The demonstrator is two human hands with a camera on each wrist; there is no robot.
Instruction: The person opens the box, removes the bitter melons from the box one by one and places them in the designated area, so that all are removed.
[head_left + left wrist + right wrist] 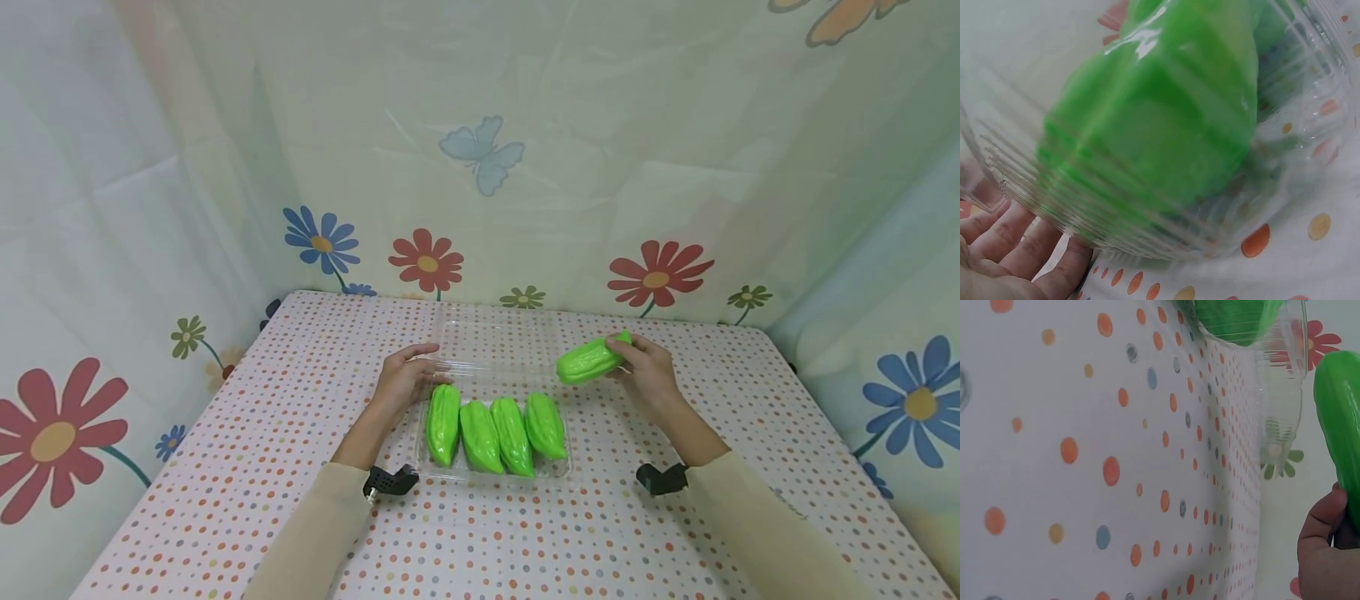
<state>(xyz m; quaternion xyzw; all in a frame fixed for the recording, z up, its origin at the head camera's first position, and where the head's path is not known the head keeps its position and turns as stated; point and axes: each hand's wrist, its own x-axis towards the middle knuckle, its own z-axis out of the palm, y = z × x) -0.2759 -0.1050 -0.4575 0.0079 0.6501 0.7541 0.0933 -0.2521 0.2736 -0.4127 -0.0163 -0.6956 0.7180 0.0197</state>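
Observation:
Several glossy green star fruit [480, 437] lie side by side in a clear plastic container [558, 472], whose clear lid [495, 333] stands open at the back. My left hand [401, 379] is at the container's rear left corner, its fingers [1007, 240] touching the outside of the clear wall in the left wrist view. To the right of the lid, my right hand [647, 371] holds another star fruit [588, 362] by one end, thumb on the near side. This fruit is above the table, tilted, its free end pointing left toward the container.
The table [480, 542] wears a white cloth with coloured dots. Behind it and at both sides hang curtains [360, 125] printed with flowers and butterflies. Black straps with small devices [392, 481] sit on both wrists.

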